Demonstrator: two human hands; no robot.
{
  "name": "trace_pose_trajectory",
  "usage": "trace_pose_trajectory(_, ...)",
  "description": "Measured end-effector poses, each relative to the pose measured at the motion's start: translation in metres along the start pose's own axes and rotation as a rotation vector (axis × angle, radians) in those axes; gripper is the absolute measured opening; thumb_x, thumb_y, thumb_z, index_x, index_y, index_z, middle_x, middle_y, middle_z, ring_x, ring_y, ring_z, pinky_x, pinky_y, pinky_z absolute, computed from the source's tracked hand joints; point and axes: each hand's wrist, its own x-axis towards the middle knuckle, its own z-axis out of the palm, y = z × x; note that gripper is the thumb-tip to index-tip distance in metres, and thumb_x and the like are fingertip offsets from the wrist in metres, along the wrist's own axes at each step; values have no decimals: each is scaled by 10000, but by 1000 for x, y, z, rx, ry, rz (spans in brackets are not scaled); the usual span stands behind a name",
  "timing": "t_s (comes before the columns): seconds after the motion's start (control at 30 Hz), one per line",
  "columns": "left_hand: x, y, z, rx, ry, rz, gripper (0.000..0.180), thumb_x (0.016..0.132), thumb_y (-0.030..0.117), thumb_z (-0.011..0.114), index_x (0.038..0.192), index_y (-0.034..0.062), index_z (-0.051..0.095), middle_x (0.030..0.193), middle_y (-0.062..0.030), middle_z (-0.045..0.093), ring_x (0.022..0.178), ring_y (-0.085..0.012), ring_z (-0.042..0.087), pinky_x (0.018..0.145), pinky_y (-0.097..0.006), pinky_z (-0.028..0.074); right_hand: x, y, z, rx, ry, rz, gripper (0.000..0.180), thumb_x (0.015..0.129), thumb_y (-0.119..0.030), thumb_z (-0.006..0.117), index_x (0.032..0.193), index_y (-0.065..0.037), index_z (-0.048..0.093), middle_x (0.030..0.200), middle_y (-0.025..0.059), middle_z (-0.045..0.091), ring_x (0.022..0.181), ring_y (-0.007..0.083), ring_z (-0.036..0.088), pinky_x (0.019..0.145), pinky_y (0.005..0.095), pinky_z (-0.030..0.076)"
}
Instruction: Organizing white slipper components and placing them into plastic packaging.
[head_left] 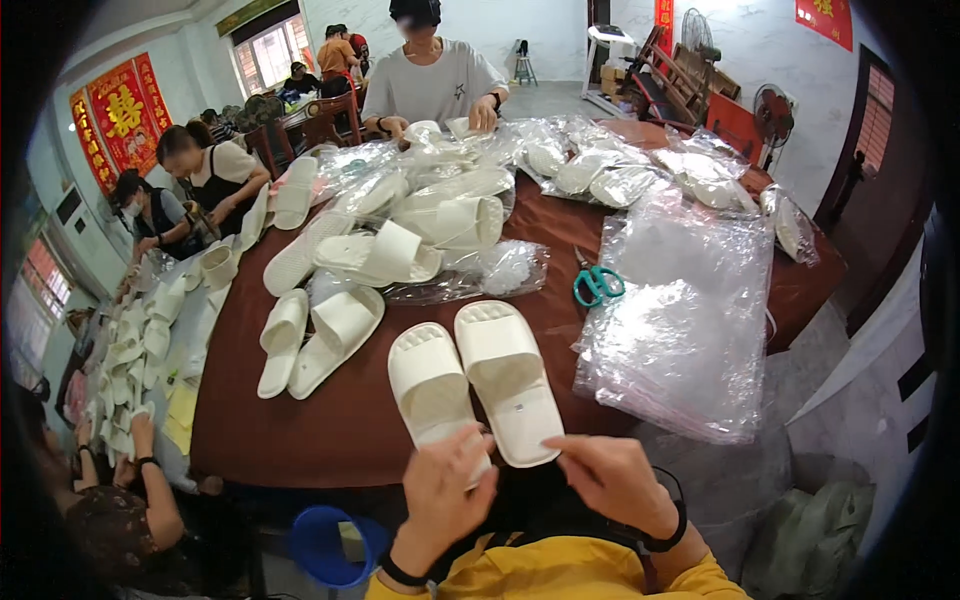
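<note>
Two white slide slippers lie side by side before me at the table's near edge, toes pointing away. My left hand (pixel 447 490) is closed round the heel of the left slipper (pixel 430 378), covering part of its sole. The heel edge of the right slipper (pixel 500 345) is pinched between the thumb and fingers of my right hand (pixel 612 478). Another loose pair of slippers (pixel 335 340) rests farther left on the brown tablecloth (pixel 270 435). Beyond it is a pile of slippers (pixel 430 215), some loose and some in clear bags.
Right of the slippers lies a stack of clear plastic bags (pixel 670 310), with teal-handled scissors (pixel 598 287) at its left edge. Bagged slippers (pixel 600 165) cover the far right. Across the table a person (pixel 435 85) handles slippers. A blue bin (pixel 335 550) stands below the near left edge.
</note>
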Motion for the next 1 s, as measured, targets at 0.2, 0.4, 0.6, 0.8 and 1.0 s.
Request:
trace_pose_trajectory(0.2, -24, 22, -10, -349, -219, -78, 288, 788, -26, 683, 1068, 38, 674, 996, -122, 668, 780, -267, 636, 674, -346, 516, -5, -19, -1, 160, -121, -121, 194, 776, 19, 642, 957, -41, 677, 740, 90, 660, 653, 268, 658, 579, 331, 513)
trace_pose_trajectory(0.4, -39, 3, -20, -362, -181, -289, 199, 788, -25, 700, 977, 32, 676, 909, -115, 666, 810, -285, 643, 706, -337, 523, -18, -3, -28, 346, -15, 109, 260, 781, 96, 602, 1023, 8, 643, 801, 120, 694, 704, 192, 697, 650, 274, 553)
trace_pose_trajectory(0.6, -42, -15, -51, -378, -60, -302, 160, 762, -30, 711, 909, 24, 677, 897, -107, 663, 786, -273, 640, 674, -325, 518, -5, 19, -35, 401, 397, 296, 144, 816, 62, 632, 946, 7, 659, 891, 119, 694, 818, 226, 694, 723, 281, 553)
trace_pose_trajectory(0.8, -50, -9, -54, -351, -111, -221, 171, 725, -24, 724, 886, 23, 689, 891, -91, 662, 781, -254, 633, 673, -317, 513, 34, 30, 4, -324, 131, -218, 207, 715, 3, 680, 915, -53, 676, 983, 67, 612, 872, 263, 607, 771, 375, 518)
trace_pose_trajectory(1.0, -45, -17, -30, -289, -164, -222, 155, 727, -6, 733, 865, 27, 672, 884, -85, 641, 773, -272, 610, 669, -342, 496, 66, 57, 40, -418, -99, -398, 173, 765, -30, 588, 936, -42, 568, 887, 80, 539, 829, 235, 621, 664, 315, 537)
